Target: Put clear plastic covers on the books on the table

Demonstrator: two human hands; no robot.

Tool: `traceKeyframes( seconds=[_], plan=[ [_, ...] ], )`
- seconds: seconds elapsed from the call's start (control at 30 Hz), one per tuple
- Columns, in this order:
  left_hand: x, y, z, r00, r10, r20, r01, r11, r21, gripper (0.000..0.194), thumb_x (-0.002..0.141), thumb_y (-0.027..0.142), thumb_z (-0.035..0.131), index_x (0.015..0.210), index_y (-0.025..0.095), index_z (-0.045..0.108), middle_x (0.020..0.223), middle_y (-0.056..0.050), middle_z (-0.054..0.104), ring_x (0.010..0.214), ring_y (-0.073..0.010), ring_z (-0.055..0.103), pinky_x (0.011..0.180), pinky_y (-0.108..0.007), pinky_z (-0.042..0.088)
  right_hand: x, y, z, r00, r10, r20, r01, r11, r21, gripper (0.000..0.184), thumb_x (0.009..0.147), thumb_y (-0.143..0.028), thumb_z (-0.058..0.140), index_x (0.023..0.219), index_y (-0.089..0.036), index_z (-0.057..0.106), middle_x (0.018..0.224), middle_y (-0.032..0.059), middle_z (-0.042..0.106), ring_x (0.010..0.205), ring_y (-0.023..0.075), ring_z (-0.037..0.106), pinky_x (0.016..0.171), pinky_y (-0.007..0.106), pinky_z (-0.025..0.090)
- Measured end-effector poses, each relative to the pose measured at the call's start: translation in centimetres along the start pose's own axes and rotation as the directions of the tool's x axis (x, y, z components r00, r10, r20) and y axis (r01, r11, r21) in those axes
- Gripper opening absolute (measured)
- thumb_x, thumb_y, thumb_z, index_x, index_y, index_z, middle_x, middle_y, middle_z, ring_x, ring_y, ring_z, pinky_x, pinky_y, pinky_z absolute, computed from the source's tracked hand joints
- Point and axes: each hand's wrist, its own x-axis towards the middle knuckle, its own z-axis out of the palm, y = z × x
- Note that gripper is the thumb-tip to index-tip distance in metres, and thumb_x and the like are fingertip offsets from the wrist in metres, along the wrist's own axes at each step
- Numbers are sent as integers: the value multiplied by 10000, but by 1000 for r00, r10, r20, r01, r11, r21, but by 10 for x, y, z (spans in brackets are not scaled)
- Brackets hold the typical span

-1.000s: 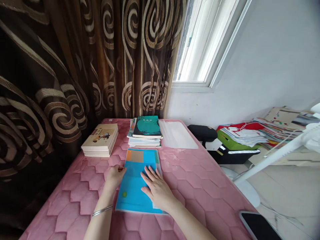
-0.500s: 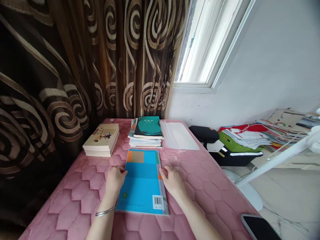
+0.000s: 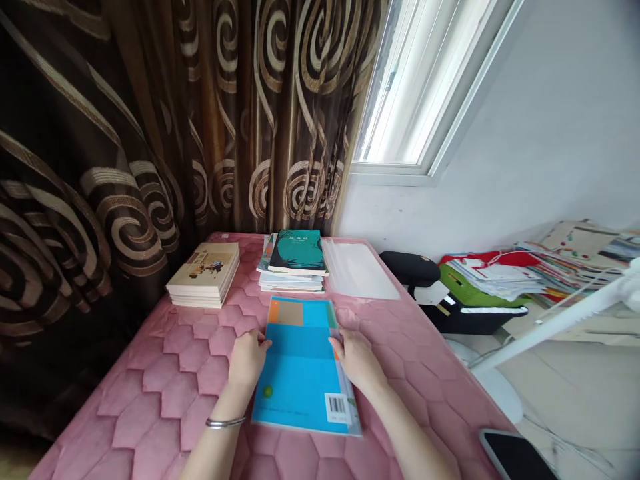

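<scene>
Blue book (image 3: 300, 373) lies lengthwise away, left hand (image 3: 247, 360) and right hand (image 3: 357, 363) clasping opposite edges.

Pink quilted counter (image 3: 160, 400): blue book (image 3: 300, 380) lying between left hand (image 3: 247, 360) and right hand (image 3: 359, 361), cream book stack (image 3: 204, 275) ahead of left hand, teal-topped book stack (image 3: 295, 260) ahead of both, clear plastic sheet (image 3: 357, 270) ahead of right hand.

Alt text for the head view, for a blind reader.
The left hand and the right hand hold the edges of a blue book on a pink quilted table cover. Two book stacks lie beyond it, by a brown swirled curtain.
</scene>
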Motion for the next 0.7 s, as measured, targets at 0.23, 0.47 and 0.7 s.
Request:
traceKeyframes(
  seconds=[0.23,0.47,0.7],
  plan=[
    [0,-4,3,1000,-16,-26,14,997,-77,77,802,181,644,726,176,636,812,-55,733,764,-172,665,636,-231,402,-3,1,0,997,17,-78,-31,983,-181,446,984,-365,278,1281,-132,516,1049,163,680,911,267,658,714,345,494],
    [1,-3,4,999,-18,-36,16,998,-63,103,804,201,637,701,191,632,791,-37,727,753,-167,656,635,-231,393,-23,-20,8,905,-412,-101,383,896,-226,617,953,-539,274,1430,-164,387,1467,119,401,1343,297,353,1057,435,365],
    [1,-3,3,999,-18,-27,17,999,-41,93,793,207,638,701,194,637,794,-33,730,745,-170,651,628,-240,385,-24,-22,26,936,-338,101,350,926,-141,748,920,-636,219,1495,-159,179,1567,99,73,1442,286,35,1160,503,141]
  ],
)
